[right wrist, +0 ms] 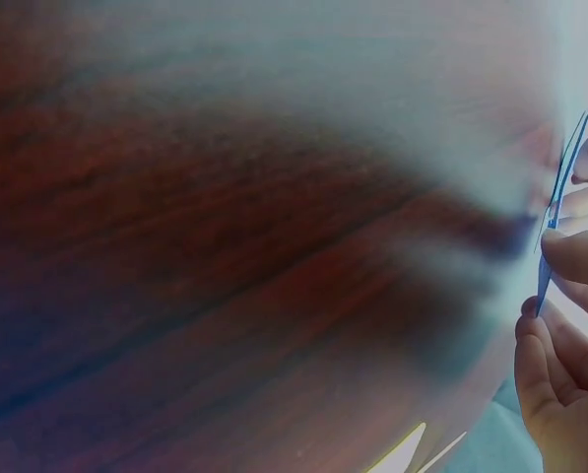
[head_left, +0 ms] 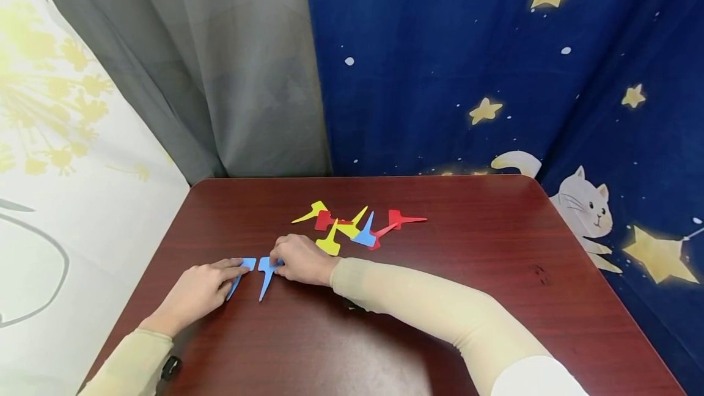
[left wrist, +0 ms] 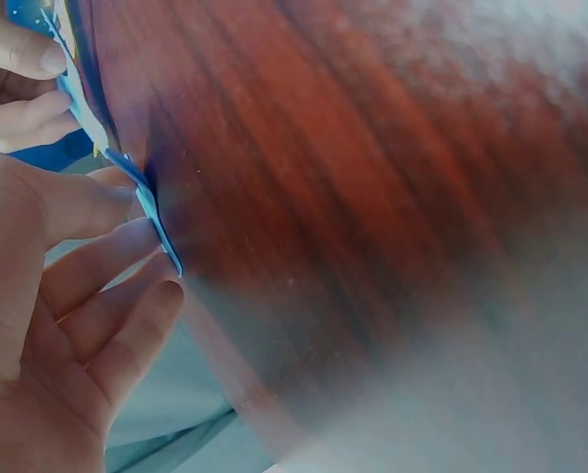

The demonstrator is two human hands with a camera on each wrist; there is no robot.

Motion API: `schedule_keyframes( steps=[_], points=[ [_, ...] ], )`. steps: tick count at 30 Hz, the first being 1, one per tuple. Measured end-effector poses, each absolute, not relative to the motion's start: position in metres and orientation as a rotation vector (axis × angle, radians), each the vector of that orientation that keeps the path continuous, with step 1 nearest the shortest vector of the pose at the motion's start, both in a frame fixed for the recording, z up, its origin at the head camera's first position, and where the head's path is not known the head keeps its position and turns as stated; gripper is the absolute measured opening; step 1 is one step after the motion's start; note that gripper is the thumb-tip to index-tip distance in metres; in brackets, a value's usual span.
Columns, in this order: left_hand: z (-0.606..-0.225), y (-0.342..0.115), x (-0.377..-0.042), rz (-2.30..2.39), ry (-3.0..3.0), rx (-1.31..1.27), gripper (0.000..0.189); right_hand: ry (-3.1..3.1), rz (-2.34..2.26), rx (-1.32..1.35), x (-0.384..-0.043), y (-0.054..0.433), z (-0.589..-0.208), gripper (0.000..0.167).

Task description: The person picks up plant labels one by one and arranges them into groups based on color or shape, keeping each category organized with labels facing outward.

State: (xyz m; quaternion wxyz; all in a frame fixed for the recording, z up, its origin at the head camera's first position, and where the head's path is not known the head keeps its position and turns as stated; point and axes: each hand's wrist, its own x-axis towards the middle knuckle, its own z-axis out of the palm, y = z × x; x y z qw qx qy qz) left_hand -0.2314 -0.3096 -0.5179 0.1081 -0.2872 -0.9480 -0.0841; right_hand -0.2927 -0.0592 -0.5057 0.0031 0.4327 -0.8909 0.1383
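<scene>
Head | fingers (head_left: 228,265) on 2 of 3 blue tags (head_left: 266,268) | 3 yellow (head_left: 330,245), 3 red (head_left: 398,219)

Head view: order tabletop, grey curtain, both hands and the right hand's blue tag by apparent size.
Tabletop
Grey curtain
Left hand, right hand: too alike to rank
Blue tag

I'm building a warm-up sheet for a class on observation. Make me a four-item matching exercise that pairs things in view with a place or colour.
Column one
1. Left hand
2. Right hand
3. Tabletop
4. Cat picture

Column two
A. Dark reddish brown
B. Touching the middle blue tag
C. On the blue curtain
D. Touching the leftmost blue tag

Pairs: 1-D, 2-B, 3-A, 4-C
</scene>
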Motion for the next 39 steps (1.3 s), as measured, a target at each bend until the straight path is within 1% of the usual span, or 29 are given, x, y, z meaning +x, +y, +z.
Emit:
schedule_keyframes(
  steps=[14,24,39],
  points=[
    [-0.52,-0.308,-0.23,-0.204,-2.791,-0.808,0.033,-2.77,0.458,1.4,-0.295,-0.064,-0.516,0.018],
    [-0.522,-0.307,-0.229,-0.228,-2.777,-0.804,0.032,-2.726,0.416,1.4,-0.296,-0.066,-0.52,0.012],
    [-0.528,-0.31,-0.229,-0.213,-2.697,-0.819,0.034,-2.717,0.35,1.374,-0.294,-0.068,-0.521,0.01]
  ],
)
